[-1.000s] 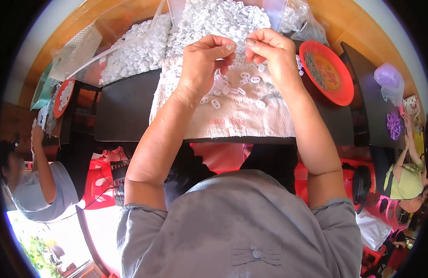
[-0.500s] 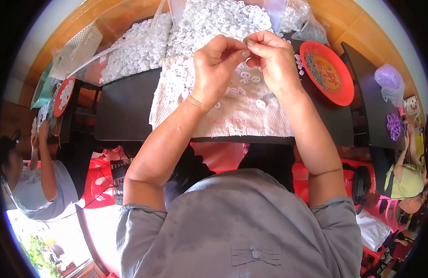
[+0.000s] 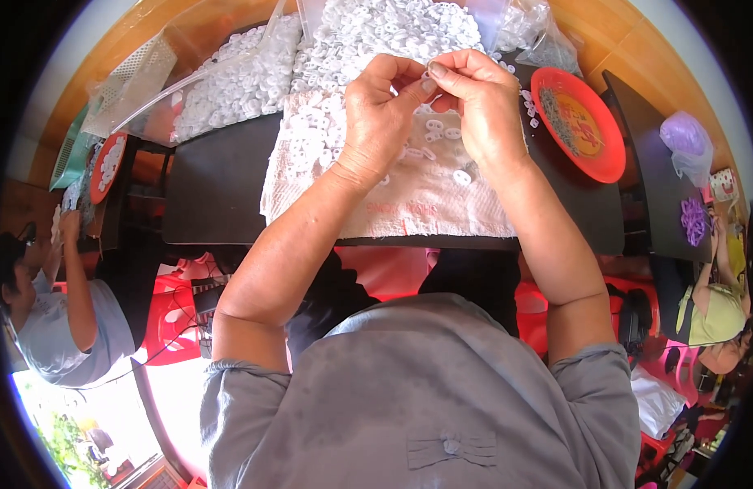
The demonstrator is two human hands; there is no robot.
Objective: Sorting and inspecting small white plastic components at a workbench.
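My left hand point(image 3: 383, 114) and my right hand point(image 3: 481, 102) are raised together above a white cloth point(image 3: 417, 191) on a black table point(image 3: 217, 191). Their fingertips meet and pinch a small white piece between them; the piece itself is mostly hidden by the fingers. Several small white ring-shaped parts point(image 3: 446, 138) lie loose on the cloth under my hands. A big heap of the same white parts point(image 3: 393, 33) fills the far side of the cloth.
A clear bag of white parts point(image 3: 230, 81) lies at the left. A red plate point(image 3: 576, 122) with small metal pieces sits at the right. One person sits at the left point(image 3: 59, 314), another at the right point(image 3: 715, 301) by purple pieces point(image 3: 693, 220). Red stools stand below.
Both hands have drawn closer together and lifted a little off the cloth, the fingertips now meeting over the small piece.
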